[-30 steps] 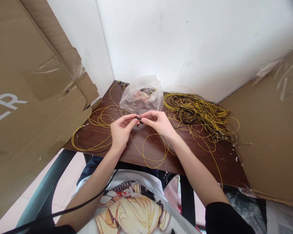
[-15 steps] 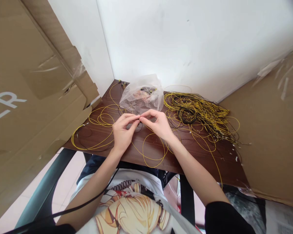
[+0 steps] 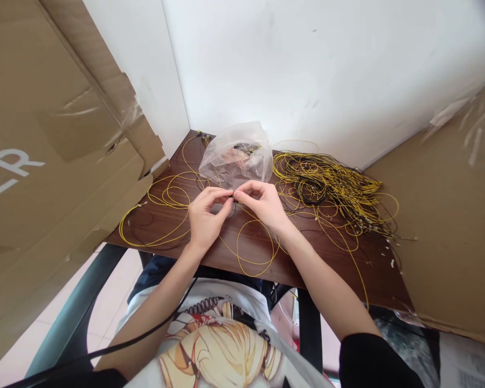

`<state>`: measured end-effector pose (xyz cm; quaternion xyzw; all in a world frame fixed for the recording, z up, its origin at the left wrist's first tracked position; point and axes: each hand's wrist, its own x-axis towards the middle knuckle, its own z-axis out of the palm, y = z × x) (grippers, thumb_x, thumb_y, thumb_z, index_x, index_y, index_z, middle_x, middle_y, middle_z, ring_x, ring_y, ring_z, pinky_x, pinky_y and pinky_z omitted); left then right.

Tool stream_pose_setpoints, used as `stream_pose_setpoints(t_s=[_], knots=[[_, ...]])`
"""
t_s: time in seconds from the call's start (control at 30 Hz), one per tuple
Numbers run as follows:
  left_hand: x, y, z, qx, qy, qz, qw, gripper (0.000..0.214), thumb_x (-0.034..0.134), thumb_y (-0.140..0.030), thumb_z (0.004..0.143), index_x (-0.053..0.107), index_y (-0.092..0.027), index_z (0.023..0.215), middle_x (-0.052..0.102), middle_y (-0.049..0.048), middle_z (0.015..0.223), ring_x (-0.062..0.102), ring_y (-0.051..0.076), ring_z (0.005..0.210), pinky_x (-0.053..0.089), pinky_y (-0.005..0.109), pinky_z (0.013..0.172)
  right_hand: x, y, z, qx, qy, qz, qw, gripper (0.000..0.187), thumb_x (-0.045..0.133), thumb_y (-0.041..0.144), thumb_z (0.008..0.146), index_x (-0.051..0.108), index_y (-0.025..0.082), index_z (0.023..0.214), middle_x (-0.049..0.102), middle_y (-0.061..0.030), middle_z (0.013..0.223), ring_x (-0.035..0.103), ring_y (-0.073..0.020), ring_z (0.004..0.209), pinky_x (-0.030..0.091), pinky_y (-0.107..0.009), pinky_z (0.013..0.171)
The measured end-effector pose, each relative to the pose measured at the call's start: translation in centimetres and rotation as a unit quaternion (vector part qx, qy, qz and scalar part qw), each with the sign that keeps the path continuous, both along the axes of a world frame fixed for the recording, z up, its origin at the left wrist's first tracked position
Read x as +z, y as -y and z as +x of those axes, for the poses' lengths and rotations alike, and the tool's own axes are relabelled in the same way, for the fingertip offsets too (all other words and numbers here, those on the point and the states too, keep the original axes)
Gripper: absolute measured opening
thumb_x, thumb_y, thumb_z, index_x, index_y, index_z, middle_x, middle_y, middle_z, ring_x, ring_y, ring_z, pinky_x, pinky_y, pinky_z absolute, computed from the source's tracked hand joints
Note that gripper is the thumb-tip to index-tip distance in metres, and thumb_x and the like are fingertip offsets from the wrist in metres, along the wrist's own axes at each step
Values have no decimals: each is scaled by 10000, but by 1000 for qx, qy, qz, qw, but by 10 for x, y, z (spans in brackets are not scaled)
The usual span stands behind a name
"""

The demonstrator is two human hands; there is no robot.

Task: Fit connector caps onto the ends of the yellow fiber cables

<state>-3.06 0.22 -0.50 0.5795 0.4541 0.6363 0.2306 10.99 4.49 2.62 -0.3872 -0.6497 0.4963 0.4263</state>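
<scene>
My left hand (image 3: 207, 215) and my right hand (image 3: 265, 203) meet over the middle of the table, fingertips pinched together. Between them is a small dark piece, mostly covered by the fingers; a thin black wire (image 3: 235, 209) hangs just below it. Both hands appear closed on this dark wire end, though its exact kind is hidden. Loops of thin yellow wire (image 3: 237, 249) lie beneath and in front of the right hand. Just behind the fingers stands a clear plastic bag (image 3: 214, 161) with small black and yellow parts (image 3: 247, 148) inside.
A big tangled heap of yellow and black wires (image 3: 327, 186) lies at the right of the brown table (image 3: 210, 258). More yellow loops (image 3: 170, 196) spread at the left. Cardboard boxes (image 3: 64, 178) flank both sides, and a white wall (image 3: 307, 70) rises behind.
The fingertips have parted slightly, so a bit of the dark piece now shows between them. The right hand has shifted a little to the right; the wires lie as before.
</scene>
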Motion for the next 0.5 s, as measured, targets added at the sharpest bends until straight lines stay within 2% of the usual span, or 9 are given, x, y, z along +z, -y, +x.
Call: stream_pose_setpoints(t_s=[0.13,0.33,0.5], knots=[[1,0,1,0,5,0,1000,138,658,-155,769,713,-189,891,647,32,880,619,123,759,535,253,710,3,0,1,3,-59,-46,997,163,698,307,703,647,152,708,633,9,657,542,-87,602,432,-246,619],[1,1,1,4,-4,-6,1000,136,650,-170,773,710,-184,894,649,36,883,617,129,769,532,258,715,7,-1,3,5,-128,-73,989,132,698,276,699,641,157,687,616,22,618,540,-78,595,449,-244,638],[1,1,0,10,-10,-10,1000,136,645,-174,774,710,-183,893,653,36,878,618,132,772,531,260,724,7,-7,9,28,-208,-127,969,144,699,306,712,635,177,702,598,33,618,545,-71,587,448,-225,615]])
